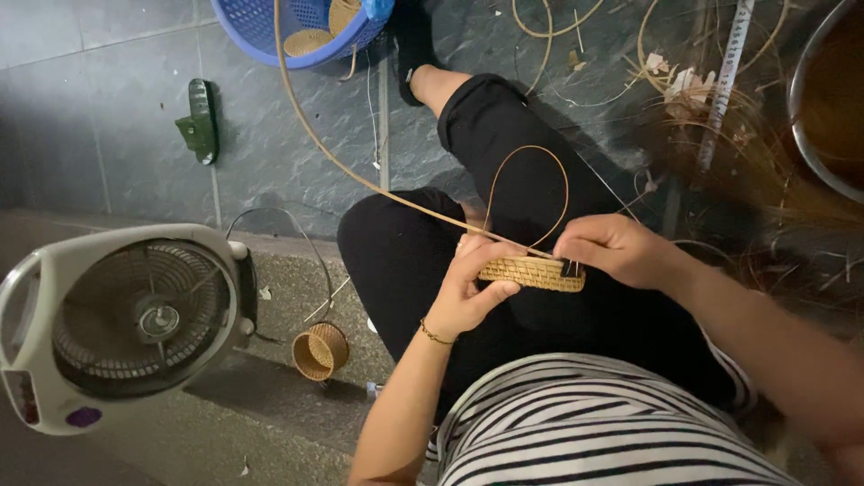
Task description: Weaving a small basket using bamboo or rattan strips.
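A small flat woven rattan piece (531,274) rests over my lap. My left hand (472,286) grips its left end, thumb underneath. My right hand (612,248) pinches its right end, where a dark clip or tool tip sits. A long rattan strip (342,162) runs from the piece up to the top left. A thinner strand (531,180) loops above the piece, between my hands.
A white electric fan (126,319) stands at the left on a stone step. A small woven cup (320,350) lies beside it. A blue plastic basket (297,31) holds woven pieces at the top. Loose rattan strands (711,99) and a metal bowl (823,99) are at the right.
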